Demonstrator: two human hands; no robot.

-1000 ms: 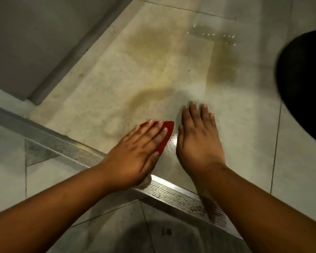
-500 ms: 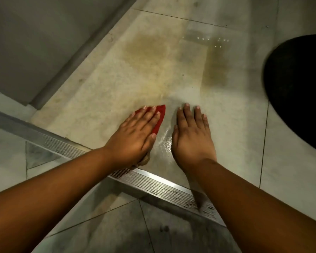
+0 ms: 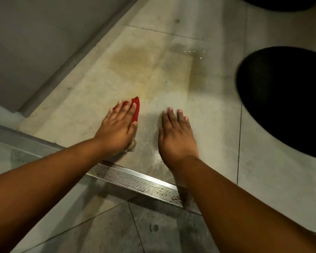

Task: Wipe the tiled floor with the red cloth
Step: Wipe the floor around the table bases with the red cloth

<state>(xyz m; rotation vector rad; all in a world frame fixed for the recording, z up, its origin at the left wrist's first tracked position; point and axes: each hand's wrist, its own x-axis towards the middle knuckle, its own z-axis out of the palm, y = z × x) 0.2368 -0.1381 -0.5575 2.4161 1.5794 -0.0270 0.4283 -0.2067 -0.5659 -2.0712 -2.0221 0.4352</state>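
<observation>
Pressing red cloth [image 3: 136, 110] flat under left hand [image 3: 118, 129], stain lying at 12 o'clock; right hand [image 3: 177, 136] bracing open on tiled floor [image 3: 217, 121].

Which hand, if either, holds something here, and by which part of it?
The left hand presses flat on the red cloth, covering most of it. The right hand rests bare on the floor.

Two hands, a left hand [image 3: 117, 130] and a right hand [image 3: 175, 136], lie flat on the tiled floor [image 3: 217, 114]. One red cloth [image 3: 136, 108] shows, at centre frame. One ribbed metal strip [image 3: 139, 179] crosses the lower half. Two dark round shapes sit at the right: one large [image 3: 285, 99], one cut off at the top edge [image 3: 277, 4]. Two yellowish stains [image 3: 133, 57] mark the upper middle.
</observation>
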